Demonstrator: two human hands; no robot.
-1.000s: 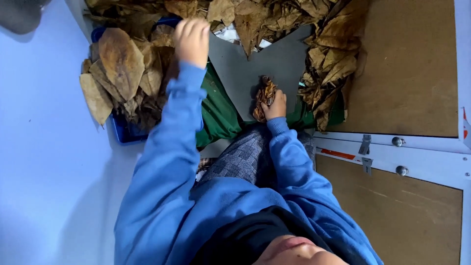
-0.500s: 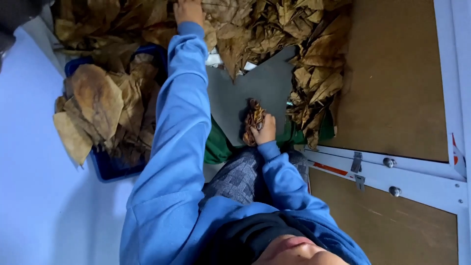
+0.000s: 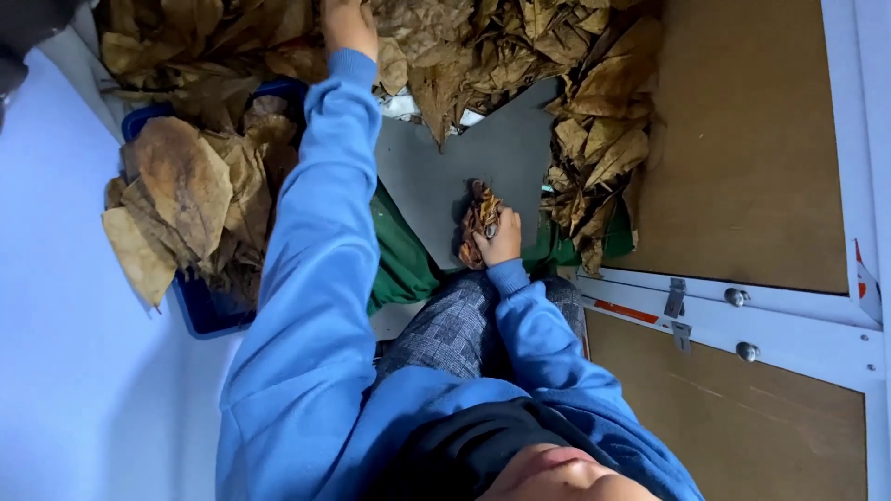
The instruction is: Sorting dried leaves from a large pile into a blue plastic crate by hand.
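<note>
Grey floor (image 3: 436,176) is ringed by dried leaves (image 3: 520,46). Left hand (image 3: 348,23) has been stretched further into them, fingers hidden; right hand (image 3: 501,243) stays closed around a leaf bundle (image 3: 478,218).

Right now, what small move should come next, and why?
Likely: the left hand, now at the leaf pile, pinches one leaf and carries it to the leaf bundle that the right hand grips over the grey sheet.
</note>
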